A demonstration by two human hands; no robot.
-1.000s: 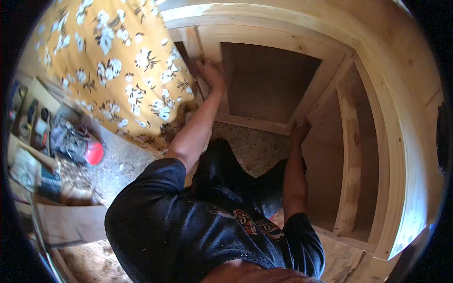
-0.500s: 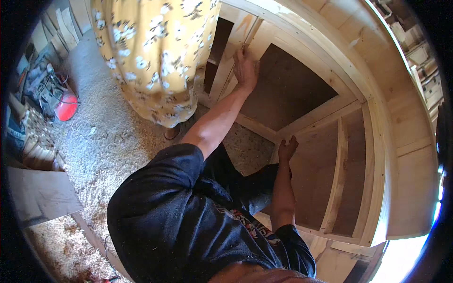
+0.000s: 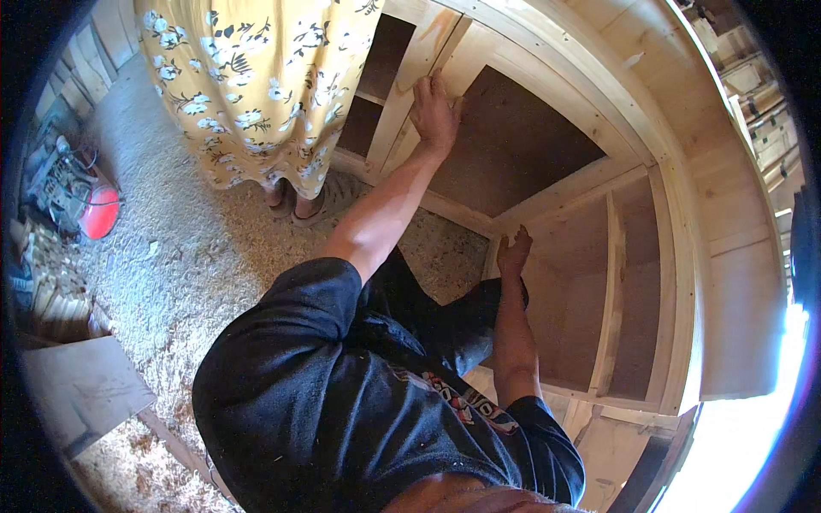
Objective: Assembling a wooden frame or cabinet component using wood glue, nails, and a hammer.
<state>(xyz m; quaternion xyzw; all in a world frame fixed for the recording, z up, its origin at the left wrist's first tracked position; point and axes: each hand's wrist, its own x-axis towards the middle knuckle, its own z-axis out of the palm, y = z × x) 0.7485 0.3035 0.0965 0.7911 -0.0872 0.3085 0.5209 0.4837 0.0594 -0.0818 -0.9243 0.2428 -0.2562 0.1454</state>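
1. Nearest the camera, the person's dark shirt [image 3: 342,402] is filling the lower view, with both bare arms reaching up and away into a wooden frame [image 3: 658,171].
2. The right hand [image 3: 513,254] is resting open against the corner post [image 3: 494,256] of the frame, fingers spread, clenching nothing.
3. Farther off, the left hand [image 3: 434,111] is pressing flat on an upright board [image 3: 410,77] beside the brown back panel [image 3: 513,145]; its grip is released, palm on the wood.
4. The board is standing on the lower rail, touching the panel. It looks stiff, fairly light and rough, so it is best gripped by its long edges.
5. Beyond, another person in a yellow flowered dress [image 3: 256,77] is standing on the sawdust floor [image 3: 171,248], with a red tool [image 3: 98,211] at far left.
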